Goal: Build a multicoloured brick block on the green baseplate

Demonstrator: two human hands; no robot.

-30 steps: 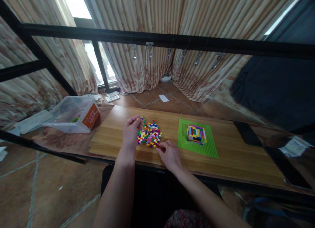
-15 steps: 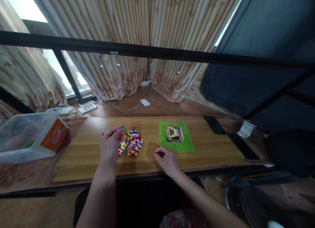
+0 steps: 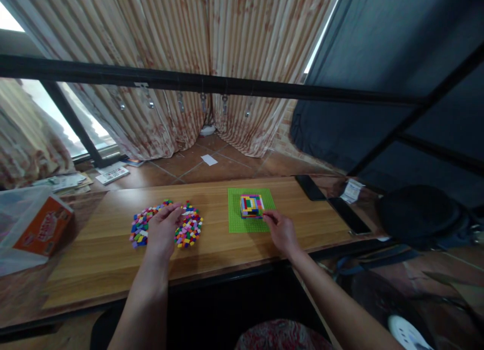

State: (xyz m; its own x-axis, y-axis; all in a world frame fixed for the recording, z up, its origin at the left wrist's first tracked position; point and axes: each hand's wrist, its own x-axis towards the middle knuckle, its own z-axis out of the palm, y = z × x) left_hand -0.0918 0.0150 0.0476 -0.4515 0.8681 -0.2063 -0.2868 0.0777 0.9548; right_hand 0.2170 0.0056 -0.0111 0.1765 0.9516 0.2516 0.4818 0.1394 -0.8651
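Wooden tabletop (image 3: 215,241) up front: left hand (image 3: 162,230) pinching over loose bricks (image 3: 190,230), right hand (image 3: 283,233) pinching just right of the brick stack (image 3: 250,206) on its green baseplate (image 3: 235,225); can't tell what either holds. Bricks look light, stiff; grip opposite sides.

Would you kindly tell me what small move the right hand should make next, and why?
I would probably ease the right hand slightly left toward the stack, since its fingers are right beside that stack, over the green plate; whether they hold a brick is too small to tell.
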